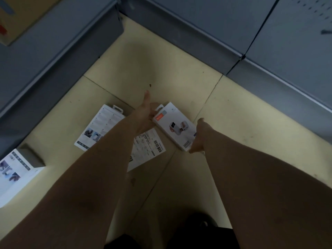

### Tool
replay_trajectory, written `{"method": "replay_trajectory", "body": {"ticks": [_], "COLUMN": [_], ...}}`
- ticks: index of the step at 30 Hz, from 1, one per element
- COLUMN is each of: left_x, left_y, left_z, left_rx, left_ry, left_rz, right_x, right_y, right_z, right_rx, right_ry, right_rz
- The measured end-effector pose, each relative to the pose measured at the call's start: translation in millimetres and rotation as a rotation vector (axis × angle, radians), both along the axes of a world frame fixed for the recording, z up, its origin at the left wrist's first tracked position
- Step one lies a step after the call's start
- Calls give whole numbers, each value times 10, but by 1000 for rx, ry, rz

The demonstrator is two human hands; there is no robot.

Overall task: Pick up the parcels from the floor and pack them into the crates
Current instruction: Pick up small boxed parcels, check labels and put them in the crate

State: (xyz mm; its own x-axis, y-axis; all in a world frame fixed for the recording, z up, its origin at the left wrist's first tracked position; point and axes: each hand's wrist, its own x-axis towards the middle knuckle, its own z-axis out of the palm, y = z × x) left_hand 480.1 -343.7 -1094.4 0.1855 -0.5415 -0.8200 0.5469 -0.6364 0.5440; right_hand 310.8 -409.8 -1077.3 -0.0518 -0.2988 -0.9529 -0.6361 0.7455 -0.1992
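Lining two sides of the tiled floor stand grey shelving units. An edge box, a printed box and a barcode sheet lie on the floor. Beside the sheet is the orange-labelled parcel, with the left hand grip curled at its far end and the right hand grip closed round its near corner.

Arms outstretched, left hand (thumb raised), right hand curled

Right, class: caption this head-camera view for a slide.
Left hand and right hand hold a white power-bank box; more boxes lie on the tiled floor.
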Motion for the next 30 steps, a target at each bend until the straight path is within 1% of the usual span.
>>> {"method": "replay_trajectory", "body": {"ticks": [2,5,7,8,9,11,13,15,17,19,21,24,26,28,30], "left_x": [20,55,71,92,112,223,334,424,516,601,671,664,639,638,674], "left_y": [46,70,52,45,44,32,41,102,253,461,680,909,967,978,981], "left_z": [13,80,229,305,406,627,987,1395,1685,1913,1995,1972,1911,1890,1909], "left_rx": [19,64,62,68,58,27,-40,-127,-206,-267,-297,-319,-298,-247,-219], "left_ry": [10,-7,-52,-84,-132,-195,-233,-270,-270,-223,-171,-186,-212,-232,-235], "left_rz": [-15,36,43,47,49,60,48,63,150,256,306,334,393,442,510], "right_x": [-1,30,89,132,183,358,515,669,824,931,903,830,879,979,1068], "right_y": [-6,-10,-45,-48,-79,-126,-274,-554,-594,-531,-350,-61,46,120,169], "right_z": [-43,-11,7,84,131,337,492,533,1027,1458,1727,1879,1881,1893,1878], "right_rx": [-30,-34,-92,-105,-127,-230,-388,-538,-611,-662,-649,-683,-719,-761,-858], "right_ry": [-36,-64,-98,-98,-154,-252,-244,-229,-243,-344,-477,-582,-603,-579,-594], "right_rz": [-125,-336,-422,-424,-431,-387,-296,-279,-234,-194,-135,-11,54,130,229]}}
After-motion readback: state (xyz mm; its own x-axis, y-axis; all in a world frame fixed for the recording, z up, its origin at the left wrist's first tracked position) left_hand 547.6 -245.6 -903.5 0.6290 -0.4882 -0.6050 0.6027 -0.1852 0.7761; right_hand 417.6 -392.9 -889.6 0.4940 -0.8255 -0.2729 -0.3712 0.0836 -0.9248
